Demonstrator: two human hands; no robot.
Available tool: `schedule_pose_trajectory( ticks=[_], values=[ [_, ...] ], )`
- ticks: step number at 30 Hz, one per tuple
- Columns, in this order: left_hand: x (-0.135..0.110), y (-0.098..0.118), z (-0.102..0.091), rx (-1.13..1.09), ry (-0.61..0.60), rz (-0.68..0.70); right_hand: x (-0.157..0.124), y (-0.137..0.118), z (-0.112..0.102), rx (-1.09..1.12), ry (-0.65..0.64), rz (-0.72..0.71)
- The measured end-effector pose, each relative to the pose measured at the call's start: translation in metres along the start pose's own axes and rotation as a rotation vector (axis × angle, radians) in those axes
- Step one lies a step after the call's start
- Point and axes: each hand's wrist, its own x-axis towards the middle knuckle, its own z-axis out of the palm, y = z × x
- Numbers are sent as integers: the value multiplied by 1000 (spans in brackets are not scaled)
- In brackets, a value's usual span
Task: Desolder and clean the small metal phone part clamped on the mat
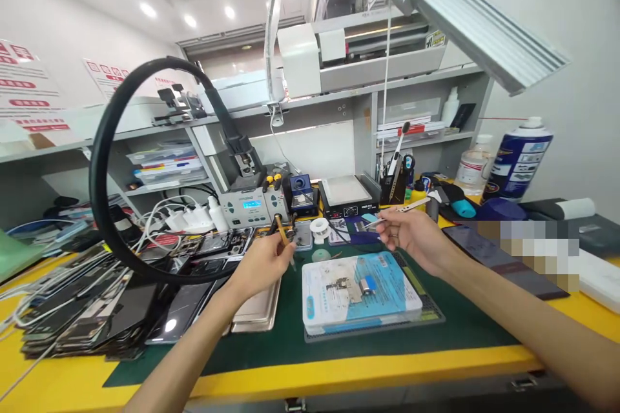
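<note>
Currently I read my left hand (261, 264) as raised over the green mat (290, 335), fingers closed round the yellowish grip of a soldering iron (281, 233). The iron stands nearly upright, tip pointing down and ending just left of the blue-and-white repair pad (387, 297). Whether the tip touches the mat I cannot tell.

My right hand (411, 235) is held above the far edge of that pad, thumb and forefinger pinched on silver tweezers (402, 208). The tweezers lie almost level, points toward the left, over small parts behind the pad. I cannot see anything between the points.

A small metal-shielded circuit board (345, 287) lies on the pad, between and below both hands, touched by neither.

Beyond the left hand I note a rework station (249, 205) with a lit display, and a thick black hose (104, 168) arcing from it across the left of the bench. A solder spool (320, 229) sits near the iron. Stacked phone panels (97, 310) cover the left of the yellow bench (339, 368). A blue spray can (516, 158) stands far right.
</note>
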Motion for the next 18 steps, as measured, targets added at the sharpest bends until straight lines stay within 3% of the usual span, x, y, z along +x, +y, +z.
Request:
schedule_pose_trajectory(
  ticks=[10, 18],
  values=[
    [17, 6, -8, 306, -287, -7, 7, 6, -7, -32, -54, 15],
    [19, 18, 5, 415, -230, -70, 6, 6, -6, -72, -70, 21]
  ],
)
